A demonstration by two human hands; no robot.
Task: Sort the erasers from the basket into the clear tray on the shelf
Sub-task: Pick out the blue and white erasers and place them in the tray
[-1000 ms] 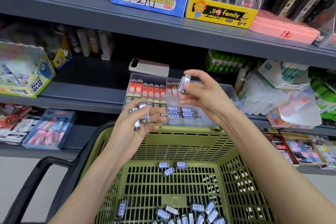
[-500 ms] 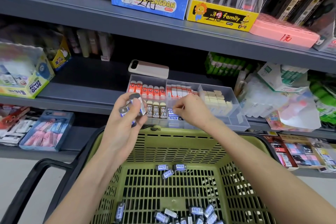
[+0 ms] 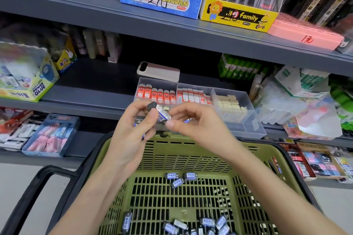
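I hold a black, blue-sleeved eraser (image 3: 160, 114) tilted above the green basket (image 3: 191, 151), other erasers (image 3: 177, 182) loose inside, before the clear tray (image 3: 247, 122).

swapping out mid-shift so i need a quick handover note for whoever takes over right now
Left hand: grips a few blue-and-white sleeved erasers.
Right hand: fingertips at the top eraser's end; grip unclear.
Clear compartmented plastic tray on the grey shelf: rows of erasers already in it.
Green slotted plastic basket: three loose erasers by the far wall, a pile at the near edge.
Left to do: place the held ones, then empty the basket.
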